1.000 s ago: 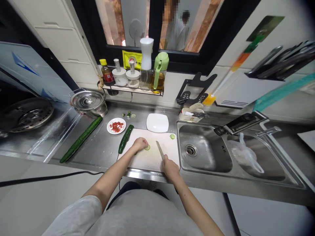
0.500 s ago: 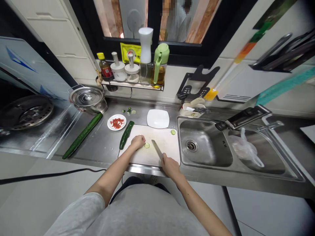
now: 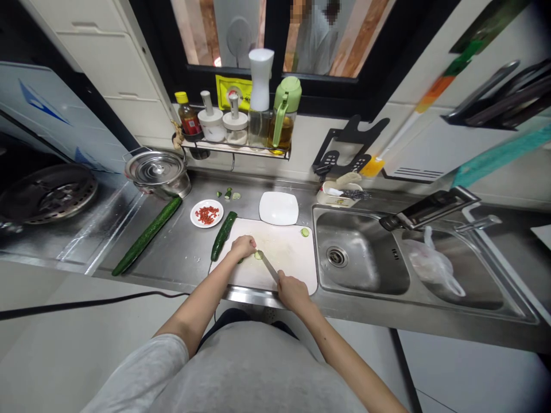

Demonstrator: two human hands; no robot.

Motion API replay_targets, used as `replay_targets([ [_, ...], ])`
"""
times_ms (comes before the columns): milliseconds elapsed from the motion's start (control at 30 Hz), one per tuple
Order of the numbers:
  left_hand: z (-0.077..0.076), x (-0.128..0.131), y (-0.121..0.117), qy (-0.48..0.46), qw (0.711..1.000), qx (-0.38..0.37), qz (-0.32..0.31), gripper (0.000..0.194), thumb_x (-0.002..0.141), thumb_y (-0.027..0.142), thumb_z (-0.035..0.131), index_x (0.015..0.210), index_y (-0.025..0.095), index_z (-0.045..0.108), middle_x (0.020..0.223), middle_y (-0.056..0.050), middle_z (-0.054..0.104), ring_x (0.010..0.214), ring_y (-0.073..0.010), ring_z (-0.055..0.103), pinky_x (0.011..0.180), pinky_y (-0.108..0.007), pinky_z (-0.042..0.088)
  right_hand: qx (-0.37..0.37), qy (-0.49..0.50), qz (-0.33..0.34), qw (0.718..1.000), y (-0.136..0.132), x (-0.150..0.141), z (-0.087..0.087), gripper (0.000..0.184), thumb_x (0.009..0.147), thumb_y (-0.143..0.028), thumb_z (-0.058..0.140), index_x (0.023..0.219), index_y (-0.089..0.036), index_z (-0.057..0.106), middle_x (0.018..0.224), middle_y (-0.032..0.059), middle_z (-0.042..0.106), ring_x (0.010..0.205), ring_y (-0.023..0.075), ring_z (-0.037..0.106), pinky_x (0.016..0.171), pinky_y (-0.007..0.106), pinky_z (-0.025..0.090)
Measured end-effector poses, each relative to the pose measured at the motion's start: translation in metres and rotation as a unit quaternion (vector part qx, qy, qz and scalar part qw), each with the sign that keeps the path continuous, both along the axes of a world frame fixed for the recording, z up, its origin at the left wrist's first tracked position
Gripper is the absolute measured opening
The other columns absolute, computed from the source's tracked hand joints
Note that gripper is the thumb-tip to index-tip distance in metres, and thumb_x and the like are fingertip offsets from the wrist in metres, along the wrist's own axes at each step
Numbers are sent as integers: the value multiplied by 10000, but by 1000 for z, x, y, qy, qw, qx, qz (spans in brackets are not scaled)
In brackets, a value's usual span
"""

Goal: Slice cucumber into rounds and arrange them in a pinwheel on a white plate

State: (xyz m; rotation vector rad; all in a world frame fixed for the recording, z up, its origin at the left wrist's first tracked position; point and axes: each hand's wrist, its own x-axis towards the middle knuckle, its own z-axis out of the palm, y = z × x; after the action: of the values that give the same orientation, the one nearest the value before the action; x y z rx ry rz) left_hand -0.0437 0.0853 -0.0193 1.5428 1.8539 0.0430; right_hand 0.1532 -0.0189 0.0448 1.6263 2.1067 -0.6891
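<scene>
My left hand [image 3: 244, 246] is closed over the white cutting board [image 3: 288, 269], fingers curled down. Dark green cucumber skin shows under its palm; most of that piece is hidden. By the fingertips is a pale round cucumber slice [image 3: 258, 255]. My right hand [image 3: 293, 291] grips a kitchen knife [image 3: 270, 268], its blade tip at the slice. A shorter length of cucumber [image 3: 224, 236] rests along the board's left edge. At the board's top right corner lie cucumber slices [image 3: 305, 232].
A long cucumber [image 3: 146, 236], a plate of chopped red pieces [image 3: 207, 214], a white dish [image 3: 278, 208] and cucumber scraps [image 3: 228, 193] lie on the counter. Left stands a lidded steel pot [image 3: 158, 172]. Right is a sink [image 3: 361, 258] with a plastic bag [image 3: 430, 261]. Bottles stand on a shelf [image 3: 236, 148].
The knife has moved left, bringing its tip from a small gap to the cucumber slice. The left hand stays beside the slice. The whole view has shifted slightly.
</scene>
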Motion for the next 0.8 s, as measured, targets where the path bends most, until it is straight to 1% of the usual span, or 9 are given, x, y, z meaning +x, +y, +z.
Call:
replay_targets([
  [333,4,1,1,5,1000,-6,-2,189,646,267,717,823,228,664,905,3,710,821,-138,632,712,-213,430,-4,-10,-1,1000,2,-3,-1,286,902,-157,336,1159,-175,461,954,126,680,913,238,651,701,301,397],
  [533,6,1,1,11,1000,-8,-4,192,644,263,717,825,230,663,919,6,711,844,-137,630,718,-208,426,-20,-20,-1,1000,3,-5,5,300,894,-153,342,1169,-178,458,972,133,679,929,235,647,707,304,401],
  [700,6,0,1,11,1000,-13,-4,199,644,259,712,837,236,667,918,10,712,842,-140,632,714,-212,427,-5,-33,-1,999,4,-4,10,306,894,-136,339,1175,-164,457,975,156,677,944,240,648,723,312,405],
  [800,6,0,2,10,1000,-15,-3,204,640,260,720,836,237,669,919,12,713,839,-140,634,717,-213,430,-2,-24,3,1000,3,-2,9,300,896,-145,334,1165,-168,464,959,147,682,938,240,652,725,311,406],
])
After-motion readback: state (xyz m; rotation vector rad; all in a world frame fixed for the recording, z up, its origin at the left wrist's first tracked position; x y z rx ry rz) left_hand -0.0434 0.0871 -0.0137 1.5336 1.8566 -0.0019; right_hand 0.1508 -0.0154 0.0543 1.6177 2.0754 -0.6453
